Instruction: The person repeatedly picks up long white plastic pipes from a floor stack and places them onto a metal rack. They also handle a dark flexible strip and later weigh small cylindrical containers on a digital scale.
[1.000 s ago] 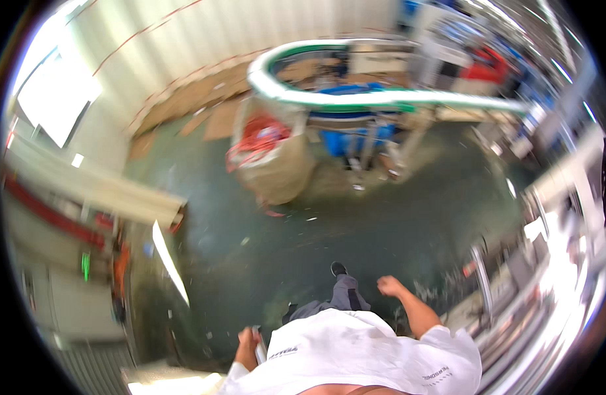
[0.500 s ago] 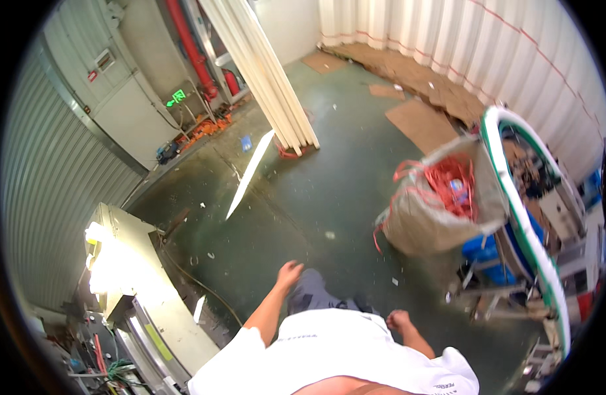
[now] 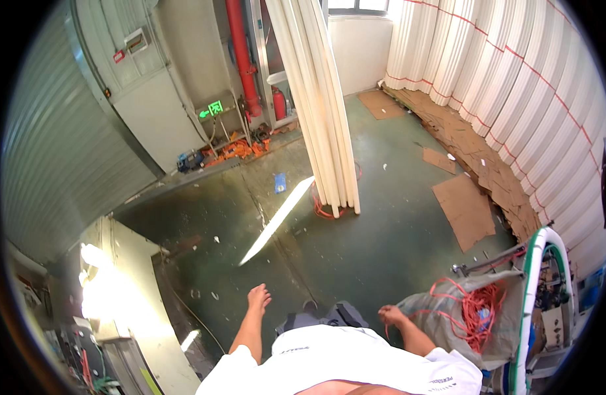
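Note:
My left hand (image 3: 259,298) hangs over the green floor on my left, its fingers loosely apart and nothing in it. On the other side, my right hand (image 3: 393,316) has its fingers curled in, and I see no object in it. Close to the right hand is a large grey sack (image 3: 441,309) with a tangle of red plastic strapping (image 3: 477,319) in its mouth. A loose red strand loops from the sack toward that hand; whether they touch is unclear. Ahead, a bundle of long cream tubes (image 3: 329,131) stands upright on the floor.
Tall white tubes tied with red strapping (image 3: 474,59) line the right wall, with cardboard (image 3: 466,209) at their foot. A white-and-green curved frame (image 3: 532,289) stands beyond the sack. A pale machine cabinet (image 3: 135,263) is at left. A red pipe (image 3: 242,59) runs up the back wall.
I have moved forward, so the tube bundle looks nearer and the sack has come up beside my right hand. My left hand has swung slightly left and lower in view.

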`<state>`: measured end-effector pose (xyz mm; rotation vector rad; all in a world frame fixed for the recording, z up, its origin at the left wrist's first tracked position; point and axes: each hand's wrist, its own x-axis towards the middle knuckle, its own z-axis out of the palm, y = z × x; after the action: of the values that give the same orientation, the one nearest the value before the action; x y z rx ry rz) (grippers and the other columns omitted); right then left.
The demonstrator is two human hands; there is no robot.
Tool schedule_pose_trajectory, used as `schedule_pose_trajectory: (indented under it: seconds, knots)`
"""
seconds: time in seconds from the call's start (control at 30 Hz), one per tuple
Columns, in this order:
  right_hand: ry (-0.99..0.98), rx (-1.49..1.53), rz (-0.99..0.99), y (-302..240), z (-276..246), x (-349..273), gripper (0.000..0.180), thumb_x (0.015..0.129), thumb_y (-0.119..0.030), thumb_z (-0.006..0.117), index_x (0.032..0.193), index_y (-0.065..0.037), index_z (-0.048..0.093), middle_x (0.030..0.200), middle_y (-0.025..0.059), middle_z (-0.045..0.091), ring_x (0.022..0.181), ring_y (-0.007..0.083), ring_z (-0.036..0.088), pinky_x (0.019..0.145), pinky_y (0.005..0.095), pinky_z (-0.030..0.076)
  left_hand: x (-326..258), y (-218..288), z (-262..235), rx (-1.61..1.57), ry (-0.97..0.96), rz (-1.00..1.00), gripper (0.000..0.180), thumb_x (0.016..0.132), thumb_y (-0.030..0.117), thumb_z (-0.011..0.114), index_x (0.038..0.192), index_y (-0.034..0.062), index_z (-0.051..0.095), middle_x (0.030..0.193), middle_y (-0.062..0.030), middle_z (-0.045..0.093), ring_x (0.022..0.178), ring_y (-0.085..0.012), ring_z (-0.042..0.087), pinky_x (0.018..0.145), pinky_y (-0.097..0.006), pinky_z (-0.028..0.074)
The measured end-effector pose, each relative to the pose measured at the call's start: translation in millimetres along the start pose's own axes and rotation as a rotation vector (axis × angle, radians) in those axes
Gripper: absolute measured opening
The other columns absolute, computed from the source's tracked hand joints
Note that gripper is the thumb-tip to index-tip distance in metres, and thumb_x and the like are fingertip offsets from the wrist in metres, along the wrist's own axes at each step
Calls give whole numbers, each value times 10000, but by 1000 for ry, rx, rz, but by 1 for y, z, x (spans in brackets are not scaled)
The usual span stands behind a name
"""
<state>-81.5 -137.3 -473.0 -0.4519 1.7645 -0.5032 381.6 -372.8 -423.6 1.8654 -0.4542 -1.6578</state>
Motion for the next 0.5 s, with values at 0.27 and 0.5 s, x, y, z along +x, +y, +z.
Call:
schedule_pose_trajectory:
  seconds: [0.27,0.5]
  knots:
    - [-86,-160,241,-65,2,108,438,795,-317,719,988,73,668,932,142,655,826,226,614,694,362,508,114,211,172,17,-187,191,488,895,335,610,1254,37,469,1110,-87,559,929,-180,569,743,-307,525]
    - [118,-296,-42,-374,-105,298,1009,704,-530,753,1318,168,359,1307,295,482,1216,347,494,1004,395,415,207,402,292,34,-355,265,692,892,408,605,1411,54,314,1330,-148,444,1116,-265,521,883,-377,481]
